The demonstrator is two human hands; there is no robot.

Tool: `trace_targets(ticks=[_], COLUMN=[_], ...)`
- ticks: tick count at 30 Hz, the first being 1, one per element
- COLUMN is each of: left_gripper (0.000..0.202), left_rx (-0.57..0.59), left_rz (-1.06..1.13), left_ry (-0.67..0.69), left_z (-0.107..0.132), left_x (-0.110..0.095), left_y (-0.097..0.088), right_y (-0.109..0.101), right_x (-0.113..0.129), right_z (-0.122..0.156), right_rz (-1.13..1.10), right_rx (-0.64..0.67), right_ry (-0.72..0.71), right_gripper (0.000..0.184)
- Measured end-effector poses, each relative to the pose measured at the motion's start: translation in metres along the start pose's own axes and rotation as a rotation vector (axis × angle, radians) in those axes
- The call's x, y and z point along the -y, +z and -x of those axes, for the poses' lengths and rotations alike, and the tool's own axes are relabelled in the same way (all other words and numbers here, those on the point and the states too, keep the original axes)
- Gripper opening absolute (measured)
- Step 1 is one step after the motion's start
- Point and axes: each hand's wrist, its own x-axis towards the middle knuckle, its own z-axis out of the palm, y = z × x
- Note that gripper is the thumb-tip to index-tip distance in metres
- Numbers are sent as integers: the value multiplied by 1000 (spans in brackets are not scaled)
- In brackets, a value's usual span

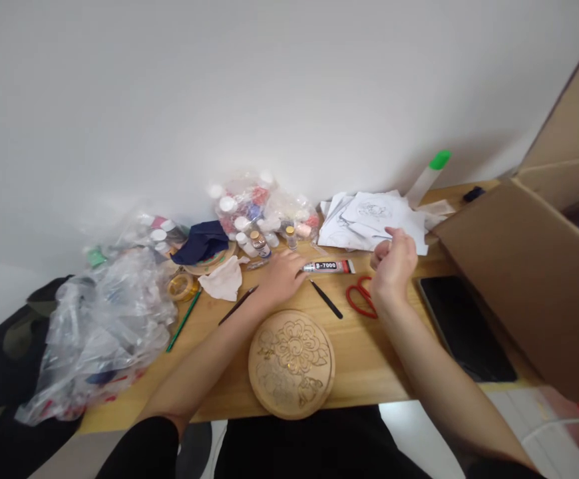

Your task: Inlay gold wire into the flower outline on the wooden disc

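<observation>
Wood-grain counter [369, 372], two hands entered. Left hand [282, 276] lay flat and open, fingertips touching the near end of the glue tube [328, 267]. Step judged as reaching for it; lifting it would call for the fingers to close round its body. Right hand [393, 263] hung curled above the red scissors [362, 297]; whether it pinched anything could not be told. Paper sheets [369, 216] lay beyond, carved wooden disc [291, 362] nearer the person.

A white B-7000 glue tube [328, 267] lies flat, red end rightward.
</observation>
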Motion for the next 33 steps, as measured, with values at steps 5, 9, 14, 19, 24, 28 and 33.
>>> trace_targets(ticks=[5,9,14,19,24,28,33], left_gripper=[26,19,18,16,25,32,32], left_rx=[-6,-21,52,135,65,-26,-100], left_rz=[-19,-43,-52,-5,21,48,124], left_ry=[-61,-187,-276,-270,-299,-369,-446], left_z=[10,51,110,123,132,169,222], left_x=[8,28,28,13,18,29,31], left_y=[-12,-44,-53,-37,-42,-51,-49], right_y=[5,7,4,7,38,62,70], right_x=[-7,-16,-27,-34,-31,-36,-46], right_z=[11,17,27,40,58,69,73], right_rz=[43,129,339,644,947,1085,1120], right_rx=[128,257,549,856,1221,1384,1434], right_ry=[-9,-30,-99,-322,-602,-725,-745], right_gripper=[32,32,30,23,12,14,21])
